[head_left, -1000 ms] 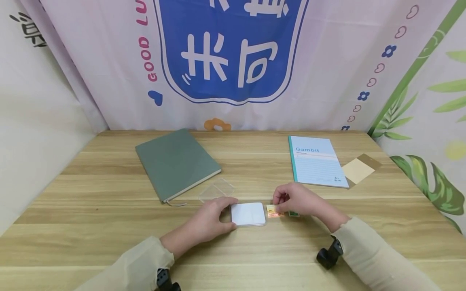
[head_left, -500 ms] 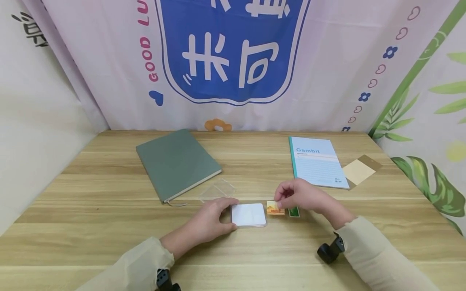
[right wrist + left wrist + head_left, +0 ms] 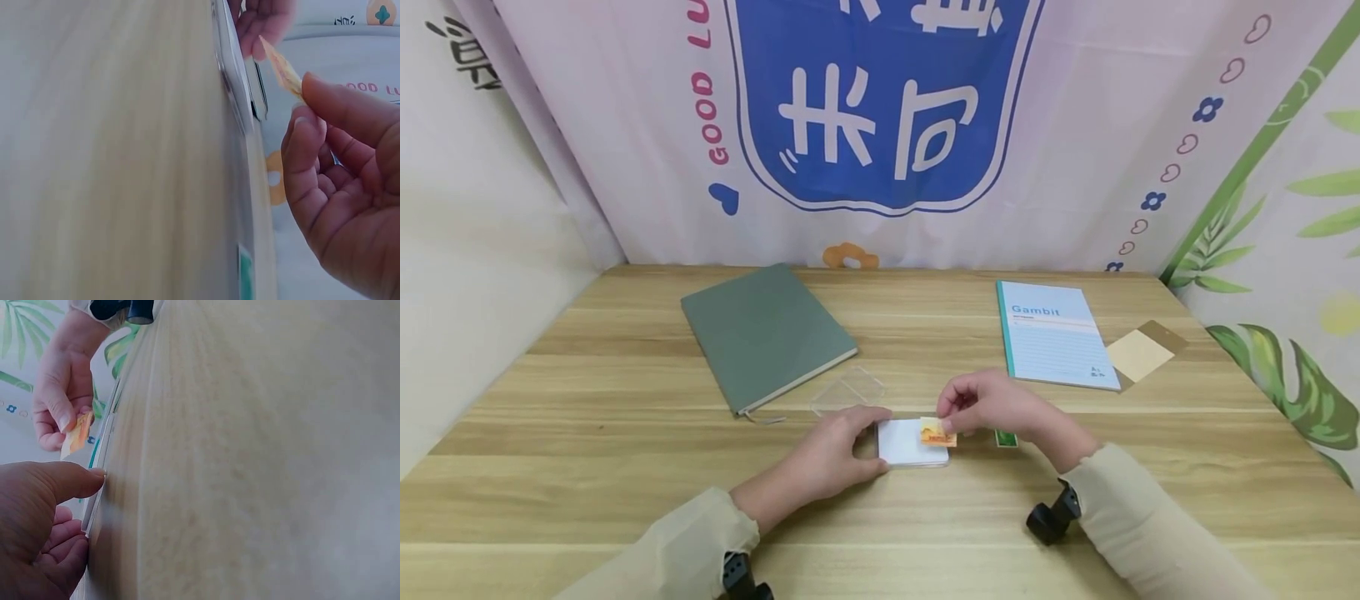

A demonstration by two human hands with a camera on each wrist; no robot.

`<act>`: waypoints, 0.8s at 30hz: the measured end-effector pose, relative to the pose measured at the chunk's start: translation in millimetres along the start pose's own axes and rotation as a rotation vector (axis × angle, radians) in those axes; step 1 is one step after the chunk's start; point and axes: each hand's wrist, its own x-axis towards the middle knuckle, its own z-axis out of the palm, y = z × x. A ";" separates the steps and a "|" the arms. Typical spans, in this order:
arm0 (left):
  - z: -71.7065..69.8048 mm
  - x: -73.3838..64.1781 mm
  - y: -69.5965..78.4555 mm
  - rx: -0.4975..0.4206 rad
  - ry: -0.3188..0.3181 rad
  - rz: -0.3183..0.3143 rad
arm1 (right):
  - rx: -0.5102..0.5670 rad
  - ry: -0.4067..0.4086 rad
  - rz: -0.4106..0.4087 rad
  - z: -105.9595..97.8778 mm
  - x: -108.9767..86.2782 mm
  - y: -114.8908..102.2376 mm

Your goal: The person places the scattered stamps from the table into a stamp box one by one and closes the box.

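Observation:
My left hand (image 3: 835, 450) holds a small white rounded-corner block (image 3: 897, 448) by its left end, thumb at the near edge and fingers at the far edge. The block lies flat on the table and looks like a stack of blank cards or a notepad. My right hand (image 3: 992, 407) pinches a small orange-and-yellow picture piece (image 3: 934, 435), like a stamp or sticker, between thumb and forefinger. In the head view the piece overlaps the block's right part; in the right wrist view this piece (image 3: 282, 67) is tilted and raised off it. A small green picture piece (image 3: 1006, 439) lies below the right hand.
A clear plastic cover (image 3: 847, 392) lies behind the left hand. Farther back are a dark green notebook (image 3: 767, 337) at left and a light blue Gambit notebook (image 3: 1056, 333) at right. Beside that lies a brown-and-cream card (image 3: 1141, 352). A printed curtain (image 3: 880, 233) hangs behind the table.
My right hand lifted the orange picture piece from the table and moved it left, over the white block's right side. The left hand has stayed on the block.

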 end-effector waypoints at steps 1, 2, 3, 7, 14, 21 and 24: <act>0.0 0.1 -0.2 -0.004 0.000 0.002 | -0.005 0.002 0.006 1.8 1.8 -0.9; 0.0 0.2 -0.5 -0.008 0.001 0.005 | -0.010 0.000 0.007 3.6 3.6 -1.6; -0.2 0.3 -0.7 -0.010 0.001 0.006 | -0.009 -0.004 0.006 5.4 5.5 -2.2; -0.7 0.5 -1.1 -0.020 0.001 0.009 | 0.025 -0.038 -0.022 12.2 11.9 -5.5; -0.9 0.0 -1.2 -0.024 0.000 0.028 | 0.060 -0.059 -0.037 22.7 16.9 -10.9; -1.0 -1.0 -2.7 -0.022 0.013 0.045 | 0.051 -0.047 -0.038 31.2 20.7 -13.3; -1.0 -1.2 -3.0 -0.022 0.014 0.046 | 0.025 -0.024 -0.039 35.4 21.9 -13.3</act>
